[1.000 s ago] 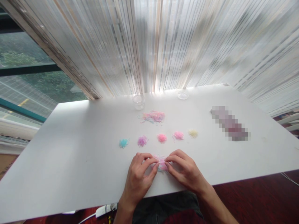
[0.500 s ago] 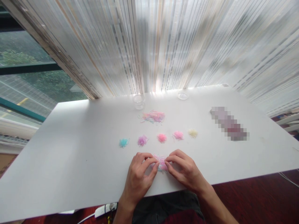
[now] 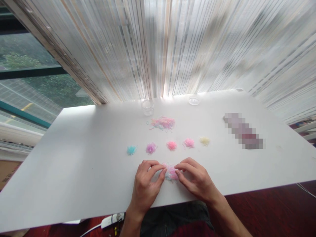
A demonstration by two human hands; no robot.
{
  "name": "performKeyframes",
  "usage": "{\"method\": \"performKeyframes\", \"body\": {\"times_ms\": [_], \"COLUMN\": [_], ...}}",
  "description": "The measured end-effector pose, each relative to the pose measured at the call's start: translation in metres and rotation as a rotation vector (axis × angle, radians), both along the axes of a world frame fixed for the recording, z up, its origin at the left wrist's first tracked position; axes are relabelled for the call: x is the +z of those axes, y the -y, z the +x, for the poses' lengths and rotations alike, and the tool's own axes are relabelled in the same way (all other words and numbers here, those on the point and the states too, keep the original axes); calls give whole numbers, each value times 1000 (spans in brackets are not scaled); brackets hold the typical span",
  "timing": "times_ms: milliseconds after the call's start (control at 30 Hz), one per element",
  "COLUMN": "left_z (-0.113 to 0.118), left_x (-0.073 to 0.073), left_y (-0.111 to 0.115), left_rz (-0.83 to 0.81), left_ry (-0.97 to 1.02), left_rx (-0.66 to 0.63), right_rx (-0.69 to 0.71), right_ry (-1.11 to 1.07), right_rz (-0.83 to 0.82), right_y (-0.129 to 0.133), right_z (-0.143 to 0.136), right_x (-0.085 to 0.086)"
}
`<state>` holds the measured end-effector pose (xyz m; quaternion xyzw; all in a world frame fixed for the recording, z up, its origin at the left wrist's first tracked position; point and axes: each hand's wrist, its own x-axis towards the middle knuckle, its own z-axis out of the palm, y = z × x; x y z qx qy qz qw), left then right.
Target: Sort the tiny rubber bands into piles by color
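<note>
Below the near edge of the white rectangular worktop [image 3: 81,177], one white plastic power strip [image 3: 110,221] with a white cable lies over the dark red floor [image 3: 261,210].

Two bare hands are at the near edge. The left hand [image 3: 145,186] has the thumb and forefinger drawn nearly together; whether they pinch a strand, I cannot tell. The right hand [image 3: 197,181] has its fingers narrowly apart at the tips, with nothing visible between them. Between and partly under both hands lies one loose pile of mixed pink, lilac and pale blue thin bands [image 3: 171,174], directly on the worktop.

Beyond the hands, five small single-colour piles form a row, left to right: one turquoise pile [image 3: 131,150], one purple pile [image 3: 151,148], one coral-pink pile [image 3: 171,145], one light pink pile [image 3: 189,142] and one pale yellow pile [image 3: 204,141]. To their right is one pixelated mauve item [image 3: 243,131].

Farther back lies one larger mixed pastel pile [image 3: 163,122]. Behind it stand one clear round plastic cup [image 3: 147,108], in which no bands show, and, farther right, one clear shallow round piece [image 3: 194,100], also without visible bands. One striped sheer curtain [image 3: 160,49] hangs behind.
</note>
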<state>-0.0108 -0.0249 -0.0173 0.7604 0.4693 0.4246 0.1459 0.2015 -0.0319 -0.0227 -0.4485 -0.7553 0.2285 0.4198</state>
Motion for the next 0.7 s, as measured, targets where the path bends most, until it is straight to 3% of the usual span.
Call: {"method": "performKeyframes", "body": {"times_ms": [133, 233, 533, 700], "left_z": [-6, -13, -14, -12], "left_x": [3, 7, 5, -1], "left_y": [-6, -16, -36, -37], "left_rz": [65, 89, 16, -97], "left_ry": [34, 1, -179, -213], "left_rx": [256, 365, 563, 513], "right_rx": [-14, -8, -4, -5], "right_ry": [-18, -26, -39, -32], "right_rz": [-14, -24, -38, -35], "right_y": [-1, -1, -1, -2], "right_z": [-1, -1, 0, 0], "right_x": [4, 5, 2, 3]}}
